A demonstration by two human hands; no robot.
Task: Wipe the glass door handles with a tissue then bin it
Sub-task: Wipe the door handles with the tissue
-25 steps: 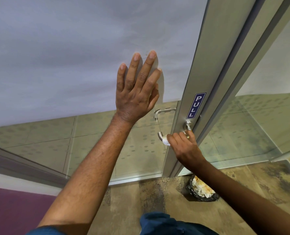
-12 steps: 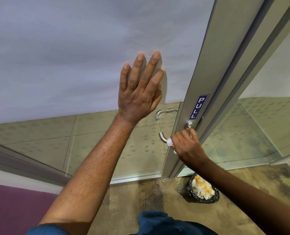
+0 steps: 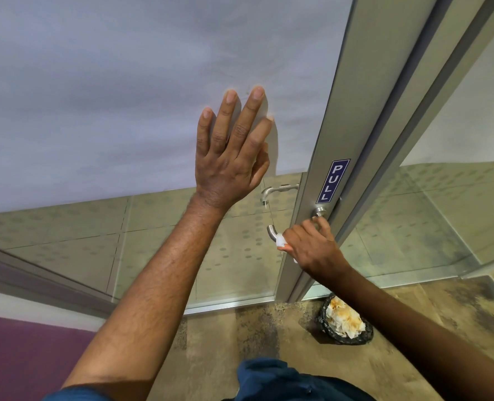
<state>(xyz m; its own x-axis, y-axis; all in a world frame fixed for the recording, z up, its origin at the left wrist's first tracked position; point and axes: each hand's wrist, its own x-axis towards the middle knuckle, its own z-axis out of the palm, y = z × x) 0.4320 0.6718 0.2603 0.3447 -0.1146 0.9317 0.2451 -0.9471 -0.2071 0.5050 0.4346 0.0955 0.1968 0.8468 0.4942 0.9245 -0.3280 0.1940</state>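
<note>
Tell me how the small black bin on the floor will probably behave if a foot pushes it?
The small black bin probably slides or tips easily: it looks thin and holds only crumpled paper, so it seems light. It already appears tilted beside the grey door frame, so it may topple and spill.

Door glass (image 3: 124, 96): upper part frosted, matt, pale grey; lower band clear and glossy. Door frame (image 3: 323, 157): brushed metal, satin sheen. Handle (image 3: 271, 231): smooth tubular metal, satin, faint highlights. PULL label (image 3: 333, 180) at 12 o'clock from my right hand (image 3: 312, 247): glossy blue sticker, white letters. Tissue (image 3: 281, 241) in my fingers: soft white paper, matt. Bin (image 3: 345, 322) at 5 o'clock: crinkled glossy black plastic liner, crumpled paper inside. Floor (image 3: 216, 342): mottled, dull stone look.
</note>
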